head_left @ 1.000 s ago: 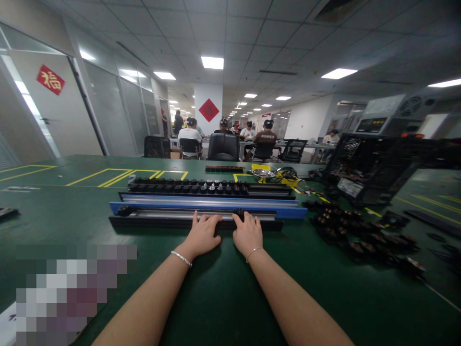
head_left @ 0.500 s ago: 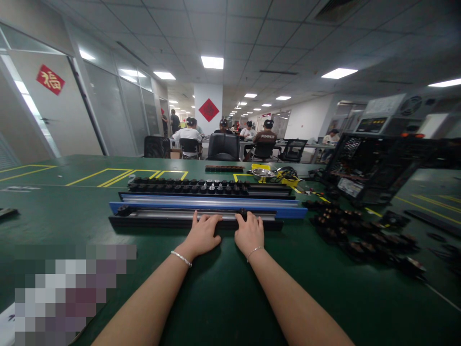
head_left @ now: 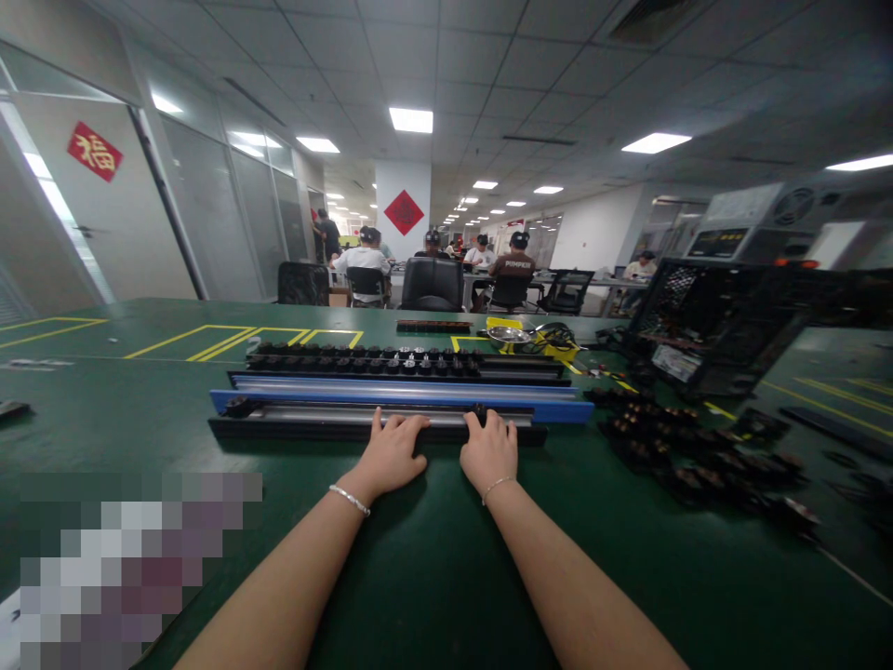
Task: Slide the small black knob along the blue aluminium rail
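A long black rail with a grey inner channel [head_left: 313, 431] lies crosswise on the green table. My left hand [head_left: 392, 454] rests on its near edge around the middle, fingers spread. Farther right, my right hand [head_left: 490, 451] has its fingertips at a small black part [head_left: 479, 410] in the channel; how firmly it grips is hard to see. Another black part [head_left: 239, 407] sits at the rail's left end. Directly behind lies a blue rail [head_left: 582, 410], and beyond it a black rail holding rows of black parts [head_left: 335, 361].
Many loose dark parts [head_left: 670, 437] are heaped at the right, before an open computer case [head_left: 687, 316]. A metal dish [head_left: 509, 334] and yellow holders with cables stand behind the rails. Several people sit at far desks.
My right hand has slid slightly to the right along the rail, and the small black part at its fingertips has shifted right too. My left hand stays in place.
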The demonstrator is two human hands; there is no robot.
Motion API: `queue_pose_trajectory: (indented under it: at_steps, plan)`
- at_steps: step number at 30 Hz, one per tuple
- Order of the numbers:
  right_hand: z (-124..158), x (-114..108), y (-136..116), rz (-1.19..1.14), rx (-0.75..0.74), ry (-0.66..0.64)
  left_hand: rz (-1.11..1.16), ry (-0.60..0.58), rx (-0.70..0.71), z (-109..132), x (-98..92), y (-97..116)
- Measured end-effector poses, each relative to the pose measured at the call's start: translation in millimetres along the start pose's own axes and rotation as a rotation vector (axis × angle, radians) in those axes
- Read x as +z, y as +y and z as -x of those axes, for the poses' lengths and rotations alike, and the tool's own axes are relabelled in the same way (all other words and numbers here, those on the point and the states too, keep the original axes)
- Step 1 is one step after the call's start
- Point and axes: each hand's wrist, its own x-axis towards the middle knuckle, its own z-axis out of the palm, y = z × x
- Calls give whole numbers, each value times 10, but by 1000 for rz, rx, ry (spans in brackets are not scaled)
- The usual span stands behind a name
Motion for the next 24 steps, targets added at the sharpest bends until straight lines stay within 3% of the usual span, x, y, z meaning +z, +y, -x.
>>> queue_pose_trajectory:
  at_steps: [24]
  plan:
    - [-16,-27,97,18,80,15,8,10,16,0,3,-19]
